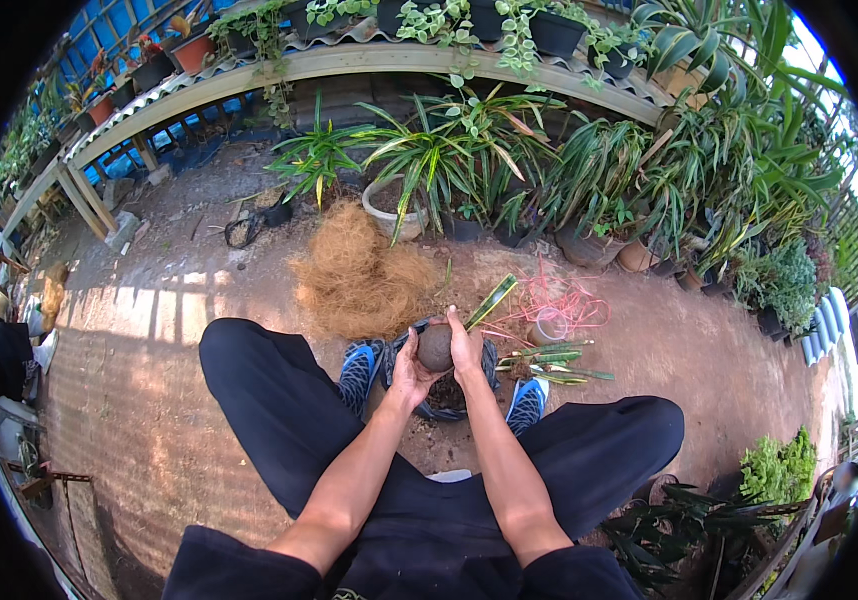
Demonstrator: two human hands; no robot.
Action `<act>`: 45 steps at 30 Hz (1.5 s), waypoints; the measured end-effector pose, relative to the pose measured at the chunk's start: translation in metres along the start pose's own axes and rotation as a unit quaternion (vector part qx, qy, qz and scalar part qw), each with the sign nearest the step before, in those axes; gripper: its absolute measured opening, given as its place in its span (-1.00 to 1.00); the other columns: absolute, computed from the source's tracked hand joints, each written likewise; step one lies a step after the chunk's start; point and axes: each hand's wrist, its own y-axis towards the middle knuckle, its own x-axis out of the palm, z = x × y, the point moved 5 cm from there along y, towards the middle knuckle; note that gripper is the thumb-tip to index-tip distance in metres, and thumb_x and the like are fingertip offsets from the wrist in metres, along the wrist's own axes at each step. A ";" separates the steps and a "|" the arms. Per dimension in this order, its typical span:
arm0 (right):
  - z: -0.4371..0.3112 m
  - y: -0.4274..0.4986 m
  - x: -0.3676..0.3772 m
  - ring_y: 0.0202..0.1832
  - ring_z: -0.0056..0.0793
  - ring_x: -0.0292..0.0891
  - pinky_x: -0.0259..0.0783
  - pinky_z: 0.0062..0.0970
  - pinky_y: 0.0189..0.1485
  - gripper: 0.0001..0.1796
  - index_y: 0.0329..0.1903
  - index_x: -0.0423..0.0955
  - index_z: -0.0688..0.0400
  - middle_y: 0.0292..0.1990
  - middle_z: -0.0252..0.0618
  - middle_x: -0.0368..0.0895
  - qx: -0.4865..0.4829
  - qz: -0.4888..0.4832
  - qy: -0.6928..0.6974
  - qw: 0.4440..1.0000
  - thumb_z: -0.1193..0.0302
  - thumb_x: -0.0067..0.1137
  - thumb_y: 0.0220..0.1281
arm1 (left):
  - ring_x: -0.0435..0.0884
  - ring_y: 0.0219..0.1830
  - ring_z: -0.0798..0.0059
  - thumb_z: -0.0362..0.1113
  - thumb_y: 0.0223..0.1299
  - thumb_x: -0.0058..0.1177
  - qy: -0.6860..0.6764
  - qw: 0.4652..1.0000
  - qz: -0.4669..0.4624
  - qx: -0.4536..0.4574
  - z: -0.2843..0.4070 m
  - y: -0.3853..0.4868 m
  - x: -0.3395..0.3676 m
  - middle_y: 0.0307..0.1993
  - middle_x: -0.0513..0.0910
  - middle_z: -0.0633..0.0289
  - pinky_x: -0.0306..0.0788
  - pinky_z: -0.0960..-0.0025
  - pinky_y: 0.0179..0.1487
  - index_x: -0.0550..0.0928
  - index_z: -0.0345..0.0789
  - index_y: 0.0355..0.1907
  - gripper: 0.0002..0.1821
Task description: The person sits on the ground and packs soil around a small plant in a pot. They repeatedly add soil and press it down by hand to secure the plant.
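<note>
A round dark ball of soil (435, 349) is cupped between my two hands, with a yellow-edged snake plant leaf (493, 302) slanting up to the right from it. My left hand (409, 371) supports the ball's left side and underside. On the opposite side, my right hand (465, 346) presses against it with the thumb up. Beneath both hands, between my feet, sits a black plastic bag (487, 367) with dark soil (447, 393) inside. The leaf's lower end is hidden by my right hand.
Brown coconut fibre (361, 274) is heaped beyond my left foot. To the right lie pink plastic string (582, 304), a clear plastic cup (550, 325) and several cut snake plant leaves (556, 360). Potted plants (462, 217) line the far side below a raised shelf (369, 61).
</note>
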 end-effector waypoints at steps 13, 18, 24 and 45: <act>0.006 0.003 0.000 -0.25 -0.38 0.64 0.46 -0.37 -0.07 -0.44 -0.29 0.70 0.30 -0.29 -0.15 0.76 0.010 0.014 -0.017 1.000 -0.03 0.17 0.32 | 0.60 0.17 0.27 0.04 0.35 0.09 0.031 0.999 -0.031 0.019 -0.003 0.003 -0.001 0.14 0.58 0.16 0.52 -0.01 0.19 0.44 -0.22 0.26 -0.45; 0.011 0.004 0.001 -0.21 -0.32 0.65 0.45 -0.36 -0.04 -0.42 -0.30 0.71 0.27 -0.30 -0.12 0.75 0.022 0.023 -0.060 0.998 -0.07 0.16 0.31 | 0.61 0.13 0.31 0.00 0.33 0.13 0.035 0.998 -0.057 0.022 -0.006 0.004 -0.002 0.12 0.58 0.20 0.53 0.01 0.17 0.44 -0.21 0.25 -0.46; 0.004 0.000 0.000 -0.21 -0.28 0.66 0.46 -0.34 -0.05 -0.40 -0.28 0.72 0.26 -0.28 -0.08 0.74 0.016 0.048 -0.145 0.988 -0.10 0.12 0.31 | 0.62 0.11 0.33 -0.05 0.31 0.18 0.044 0.997 -0.053 0.027 -0.008 0.003 -0.003 0.12 0.58 0.23 0.56 0.05 0.14 0.41 -0.20 0.27 -0.45; -0.003 -0.023 0.026 -0.37 -0.19 0.66 0.51 -0.33 -0.27 -0.72 -0.40 0.68 0.25 -0.41 -0.04 0.70 -0.271 -0.062 -0.186 0.942 0.26 0.42 0.02 | 0.66 -0.01 0.25 -0.06 0.47 -0.31 -0.100 0.994 0.024 -0.034 -0.003 0.008 -0.017 -0.05 0.68 0.13 0.53 0.03 0.14 0.60 -0.21 0.02 -0.59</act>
